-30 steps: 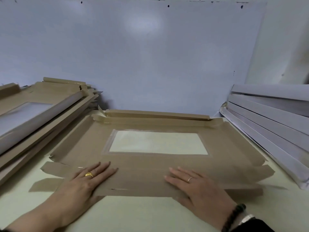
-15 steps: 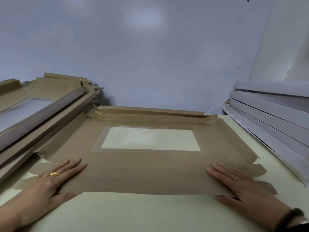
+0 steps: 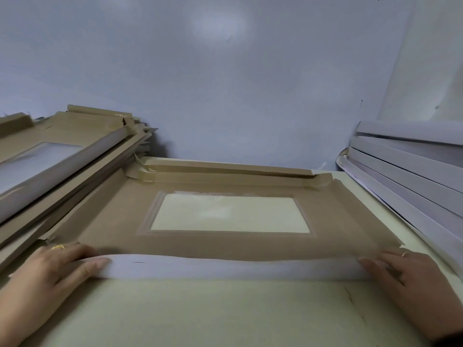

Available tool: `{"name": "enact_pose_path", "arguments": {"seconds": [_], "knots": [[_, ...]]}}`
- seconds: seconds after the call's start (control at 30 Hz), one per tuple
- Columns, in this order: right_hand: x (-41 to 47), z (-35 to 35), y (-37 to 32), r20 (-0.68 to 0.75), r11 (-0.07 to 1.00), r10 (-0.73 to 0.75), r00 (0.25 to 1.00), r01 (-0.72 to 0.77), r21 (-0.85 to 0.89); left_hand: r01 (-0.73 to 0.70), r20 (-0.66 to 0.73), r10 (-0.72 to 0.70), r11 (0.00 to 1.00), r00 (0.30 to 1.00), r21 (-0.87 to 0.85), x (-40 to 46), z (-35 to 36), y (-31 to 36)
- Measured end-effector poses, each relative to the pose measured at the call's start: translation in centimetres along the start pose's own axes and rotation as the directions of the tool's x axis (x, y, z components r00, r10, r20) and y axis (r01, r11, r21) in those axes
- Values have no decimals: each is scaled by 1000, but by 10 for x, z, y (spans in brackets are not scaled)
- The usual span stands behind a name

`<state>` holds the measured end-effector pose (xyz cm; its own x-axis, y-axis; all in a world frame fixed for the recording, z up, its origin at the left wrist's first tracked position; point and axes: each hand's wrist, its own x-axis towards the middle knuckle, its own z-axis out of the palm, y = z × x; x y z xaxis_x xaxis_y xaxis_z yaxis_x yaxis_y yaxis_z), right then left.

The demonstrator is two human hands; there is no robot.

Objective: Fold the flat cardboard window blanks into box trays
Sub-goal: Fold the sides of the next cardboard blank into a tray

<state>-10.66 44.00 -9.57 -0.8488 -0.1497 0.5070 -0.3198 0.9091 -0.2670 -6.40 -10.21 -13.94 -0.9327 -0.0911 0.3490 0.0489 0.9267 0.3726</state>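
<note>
A brown cardboard window blank (image 3: pixel 225 244) lies flat on the pale table, its clear rectangular window (image 3: pixel 230 214) in the middle. Its far flap (image 3: pixel 225 171) is folded over. The near flap (image 3: pixel 225 267) stands raised, showing its white underside. My left hand (image 3: pixel 50 274) grips the flap's left end, thumb on the white face and fingers behind it. My right hand (image 3: pixel 411 281) grips the flap's right end the same way, a ring on one finger.
A leaning pile of folded brown window trays (image 3: pixel 62 166) fills the left side. A stack of white-sided flat blanks (image 3: pixel 413 171) rises at the right. A blue-grey wall (image 3: pixel 225 83) stands close behind. Bare table (image 3: pixel 225 314) lies in front of the blank.
My hands slid outward along the near flap to its two ends, then lifted the flap from flat to upright, exposing its white underside.
</note>
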Motion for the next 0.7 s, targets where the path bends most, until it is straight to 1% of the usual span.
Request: {"name": "enact_pose_path", "arguments": {"seconds": [0.03,0.07,0.1,0.17,0.3,0.33,0.43,0.47,0.5,0.57,0.6,0.63,0.7], "knots": [[2,-2,-5,-11,998,36,999,-36,-45,-13,-37,12,1000,999,-10,0,-3,11],[4,-3,-6,-47,996,50,998,-54,-76,-28,-68,28,1000,997,-6,0,-6,21],[4,-3,-10,-51,992,60,997,-65,-106,-43,-86,44,999,995,9,-1,-8,29],[2,-1,-15,-30,977,86,996,-91,-191,-77,-82,80,996,993,42,-2,-10,38],[4,4,-11,26,951,83,996,-71,-300,-151,-60,166,968,984,202,1,-8,47],[5,6,-10,19,946,63,998,-54,-320,-164,-50,181,956,982,243,1,-7,48],[6,4,-18,19,929,19,1000,-11,-369,-198,-24,214,936,976,291,2,-2,49],[7,6,-21,36,922,-26,999,38,-386,-216,-32,235,933,971,286,2,-1,56],[8,7,-28,63,923,-72,995,90,-374,-254,-29,270,933,962,256,2,0,65],[10,16,-47,133,943,-175,976,205,-261,-349,-9,355,923,935,161,2,4,93],[10,23,-61,168,945,-236,957,266,-188,-388,25,388,915,922,115,1,6,111],[10,28,-77,193,935,-314,930,338,-108,-432,67,428,900,901,59,1,11,128],[9,40,-105,233,880,-466,854,475,17,-509,150,504,861,851,-5,-2,24,159]]}}
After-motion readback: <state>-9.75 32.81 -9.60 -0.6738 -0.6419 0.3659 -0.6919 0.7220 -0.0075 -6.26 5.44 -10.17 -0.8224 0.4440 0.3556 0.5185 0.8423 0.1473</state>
